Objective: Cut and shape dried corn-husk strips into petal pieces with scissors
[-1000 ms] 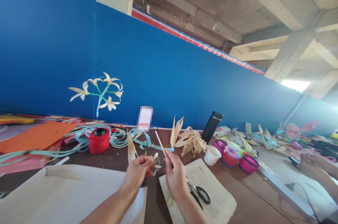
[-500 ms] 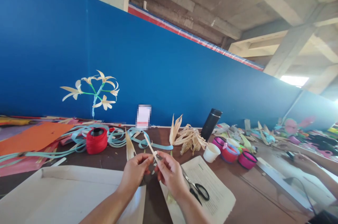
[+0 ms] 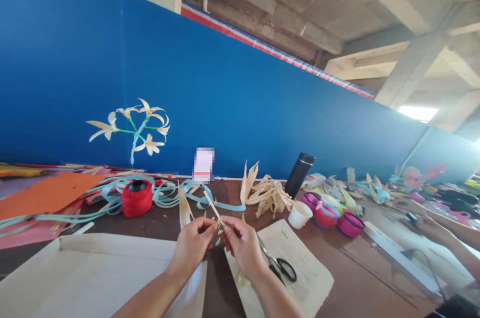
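Observation:
Between my two hands, a narrow pale strip (image 3: 212, 206) that looks like folded corn husk slants up to the left. My right hand (image 3: 245, 247) pinches its lower end between thumb and fingers. My left hand (image 3: 193, 245) is closed in a pinch close by, its fingertips almost meeting the right ones; whatever is in it is too small to make out. Just beyond the left hand stands a dry husk piece (image 3: 184, 208). Scissors (image 3: 287, 269) with black handles lie on a printed sheet (image 3: 300, 243), partly covered by my right forearm.
A white tray-like sheet (image 3: 112, 268) lies at left, behind it a red thread spool (image 3: 137, 200) and blue ribbon (image 3: 165, 195). Dry husks (image 3: 272, 195), a black flask (image 3: 300, 175), a white cup (image 3: 300, 214) and a husk flower (image 3: 137, 130) stand beyond. Another person's hand (image 3: 431, 228) is at right.
The strip's tip has dipped slightly, and the fingers of both hands have shifted a little around its lower end. Other things look the same.

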